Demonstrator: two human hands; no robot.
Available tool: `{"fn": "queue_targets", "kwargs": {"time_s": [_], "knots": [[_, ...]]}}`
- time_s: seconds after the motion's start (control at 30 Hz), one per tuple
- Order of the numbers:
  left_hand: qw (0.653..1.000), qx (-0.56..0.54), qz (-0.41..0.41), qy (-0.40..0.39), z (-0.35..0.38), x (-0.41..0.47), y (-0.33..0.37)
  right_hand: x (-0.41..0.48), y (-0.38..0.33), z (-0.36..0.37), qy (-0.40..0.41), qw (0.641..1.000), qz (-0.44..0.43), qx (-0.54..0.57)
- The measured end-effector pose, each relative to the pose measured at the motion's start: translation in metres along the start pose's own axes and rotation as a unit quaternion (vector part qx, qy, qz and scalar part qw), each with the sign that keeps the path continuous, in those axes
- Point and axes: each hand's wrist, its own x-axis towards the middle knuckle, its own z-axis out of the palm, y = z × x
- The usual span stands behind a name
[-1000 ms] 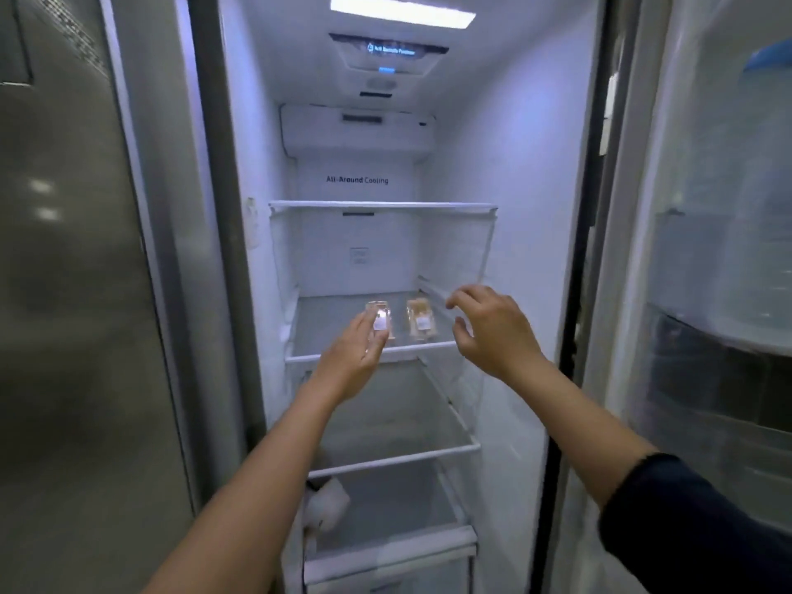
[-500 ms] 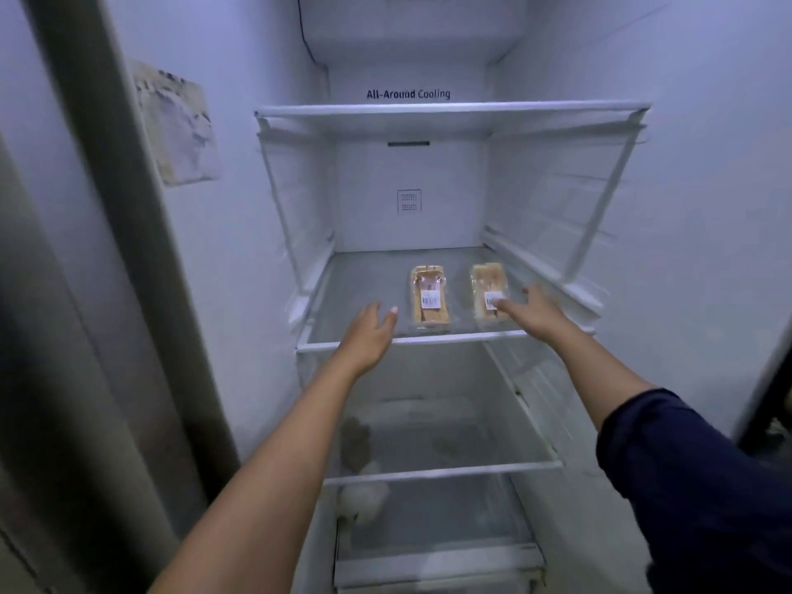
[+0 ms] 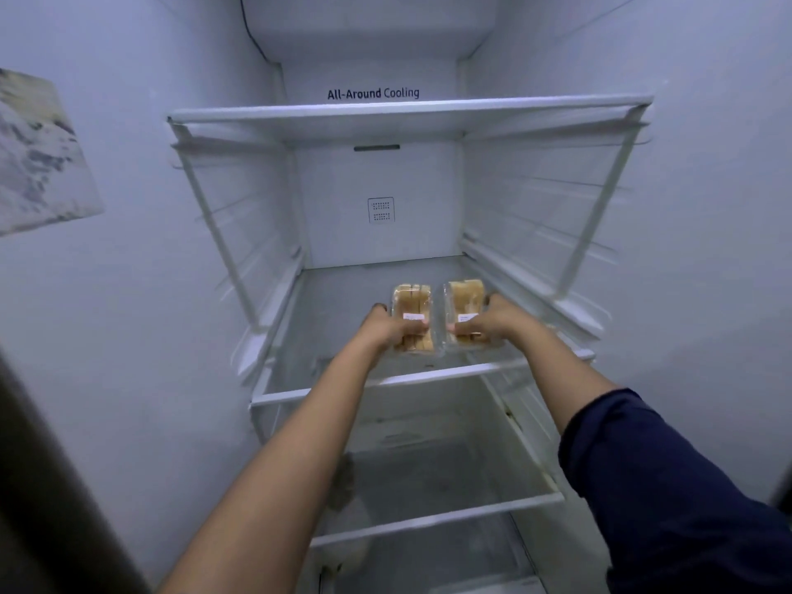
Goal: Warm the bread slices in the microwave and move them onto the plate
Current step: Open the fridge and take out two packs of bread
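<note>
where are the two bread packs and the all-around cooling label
left bread pack (image 3: 411,300): head view, far end of lid
right bread pack (image 3: 465,293): head view, far end of lid
cooling label (image 3: 373,93): head view, mid lettering

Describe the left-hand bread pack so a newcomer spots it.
In the fridge, find the middle shelf below the All-Around Cooling lettering. Two clear bread packs are side by side there. It is the left pack, gripped by the left hand; the right hand grips the right pack.

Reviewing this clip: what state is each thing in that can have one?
Left clear plastic pack of bread slices: gripped by left hand, lift unclear.
Right clear plastic pack of bread slices: gripped by right hand, lift unclear.
Middle glass shelf: in place, under both packs.
White fridge: open.
</note>
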Motion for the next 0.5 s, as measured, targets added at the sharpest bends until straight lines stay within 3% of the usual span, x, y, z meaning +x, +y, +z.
{"fn": "queue_targets", "kwargs": {"time_s": [0.23,0.4,0.5], "knots": [[0.993,-0.120,-0.012,-0.012,-0.0040,0.0042,-0.0060,0.0048,-0.0082,0.0044,0.024,1.000,0.008,0.012],[0.981,-0.190,0.007,-0.046,-0.0053,0.0005,-0.0055,-0.0009,-0.0049,0.0082,-0.027,0.975,0.041,0.219],[0.971,-0.225,-0.009,-0.077,-0.0074,-0.0012,-0.0061,-0.0024,-0.0015,0.0079,-0.055,0.959,0.030,0.276]]}}
